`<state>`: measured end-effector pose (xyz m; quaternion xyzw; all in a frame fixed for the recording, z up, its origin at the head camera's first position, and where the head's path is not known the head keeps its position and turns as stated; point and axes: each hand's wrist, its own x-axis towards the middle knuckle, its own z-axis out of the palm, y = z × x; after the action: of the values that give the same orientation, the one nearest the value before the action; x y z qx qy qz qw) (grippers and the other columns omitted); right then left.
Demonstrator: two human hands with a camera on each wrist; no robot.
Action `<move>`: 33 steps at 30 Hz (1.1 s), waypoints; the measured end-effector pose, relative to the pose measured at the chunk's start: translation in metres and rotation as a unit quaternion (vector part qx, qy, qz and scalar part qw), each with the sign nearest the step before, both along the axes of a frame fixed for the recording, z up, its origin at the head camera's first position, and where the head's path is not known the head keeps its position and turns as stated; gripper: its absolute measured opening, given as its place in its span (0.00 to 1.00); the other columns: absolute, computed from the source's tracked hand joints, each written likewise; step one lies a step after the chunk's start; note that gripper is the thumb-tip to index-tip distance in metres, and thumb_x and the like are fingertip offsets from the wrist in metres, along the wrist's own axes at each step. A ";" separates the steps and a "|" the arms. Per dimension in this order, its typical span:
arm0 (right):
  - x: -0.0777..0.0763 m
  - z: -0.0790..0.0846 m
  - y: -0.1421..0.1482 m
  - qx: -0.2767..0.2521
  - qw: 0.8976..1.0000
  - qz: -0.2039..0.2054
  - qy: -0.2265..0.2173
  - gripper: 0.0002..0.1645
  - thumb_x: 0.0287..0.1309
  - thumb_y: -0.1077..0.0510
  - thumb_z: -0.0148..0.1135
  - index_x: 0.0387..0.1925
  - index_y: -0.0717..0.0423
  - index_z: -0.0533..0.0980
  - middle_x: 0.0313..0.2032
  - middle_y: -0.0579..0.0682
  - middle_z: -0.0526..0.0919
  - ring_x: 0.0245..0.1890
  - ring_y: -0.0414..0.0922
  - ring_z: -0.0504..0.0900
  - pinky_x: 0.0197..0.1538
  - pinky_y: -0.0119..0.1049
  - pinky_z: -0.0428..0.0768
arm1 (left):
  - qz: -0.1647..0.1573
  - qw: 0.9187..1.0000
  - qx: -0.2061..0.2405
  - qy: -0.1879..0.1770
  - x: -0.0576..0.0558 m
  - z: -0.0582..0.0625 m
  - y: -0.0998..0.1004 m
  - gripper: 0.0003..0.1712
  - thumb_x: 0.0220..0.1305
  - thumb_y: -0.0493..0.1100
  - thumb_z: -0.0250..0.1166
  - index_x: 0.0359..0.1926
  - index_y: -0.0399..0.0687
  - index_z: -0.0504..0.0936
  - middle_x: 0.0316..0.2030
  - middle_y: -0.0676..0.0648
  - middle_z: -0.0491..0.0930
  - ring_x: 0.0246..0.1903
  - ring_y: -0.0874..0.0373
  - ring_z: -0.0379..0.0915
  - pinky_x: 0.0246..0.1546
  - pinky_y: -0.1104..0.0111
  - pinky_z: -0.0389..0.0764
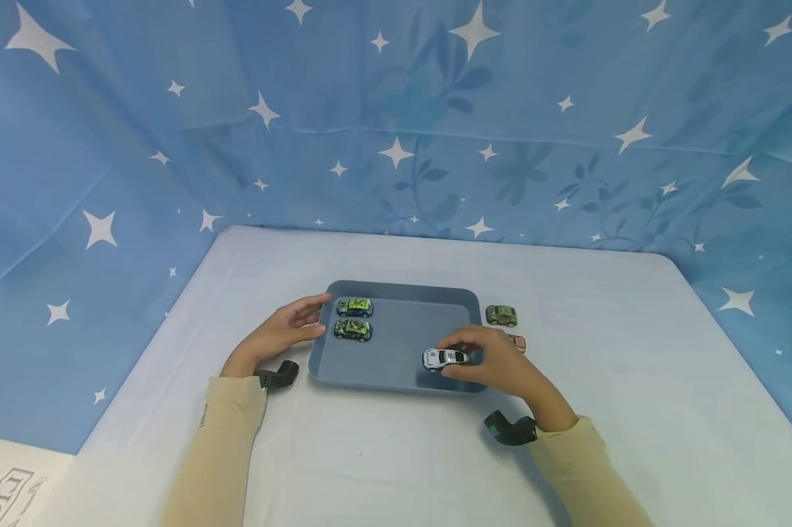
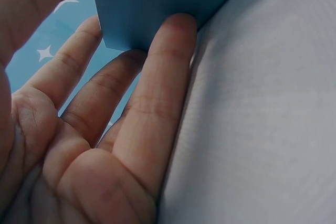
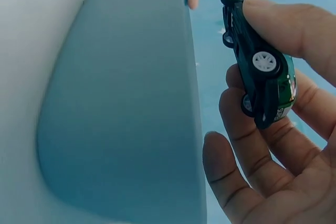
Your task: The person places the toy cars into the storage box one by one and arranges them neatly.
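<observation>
My right hand (image 1: pixel 495 359) pinches a small white toy car (image 1: pixel 445 358) between thumb and fingers, over the right part of a blue-grey tray (image 1: pixel 396 386). In the right wrist view the toy car (image 3: pixel 257 59) turns its dark underside and white wheels to the camera, and a green patch shows on its body. At the tray's left side, my left hand (image 1: pixel 279 334) touches the outer wall with its fingertips (image 2: pixel 176 30), fingers mostly extended. Two patterned toy cars, a yellow-blue one (image 1: pixel 355 307) and a green camouflage one (image 1: pixel 353 330), stand inside the tray at the left.
Right of the tray, a camouflage toy car (image 1: pixel 501 315) stands on the white table (image 1: pixel 633 351). An orange-brown toy car (image 1: pixel 517 342) beside it is partly hidden by my right hand. A blue star-patterned cloth (image 1: pixel 343 95) hangs behind the table.
</observation>
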<state>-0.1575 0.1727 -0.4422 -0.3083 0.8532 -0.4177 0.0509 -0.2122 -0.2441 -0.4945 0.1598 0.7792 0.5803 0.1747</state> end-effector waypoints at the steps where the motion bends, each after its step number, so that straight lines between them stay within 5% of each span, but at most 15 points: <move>1: 0.000 0.000 -0.002 -0.005 1.000 0.003 -0.002 0.18 0.62 0.62 0.80 0.53 0.57 0.88 0.45 0.45 0.88 0.43 0.39 0.82 0.52 0.43 0.81 | -0.001 1.000 0.002 0.000 0.000 0.000 0.000 0.42 0.79 0.43 0.66 0.85 0.39 0.58 0.83 0.33 0.55 0.80 0.29 0.53 0.78 0.39 0.62; 33: -0.002 -0.010 -0.070 0.001 1.000 -0.012 -0.020 0.17 0.62 0.62 0.80 0.52 0.59 0.88 0.48 0.51 0.90 0.42 0.41 0.82 0.49 0.40 0.86 | -0.004 1.000 0.012 -0.002 0.000 0.001 -0.001 0.41 0.80 0.41 0.65 0.85 0.39 0.58 0.84 0.32 0.53 0.81 0.29 0.50 0.78 0.39 0.61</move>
<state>-0.1597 0.1031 -0.4517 -0.2901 0.8558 -0.4236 0.0630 -0.2122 -0.2453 -0.4938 0.1643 0.7713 0.5891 0.1766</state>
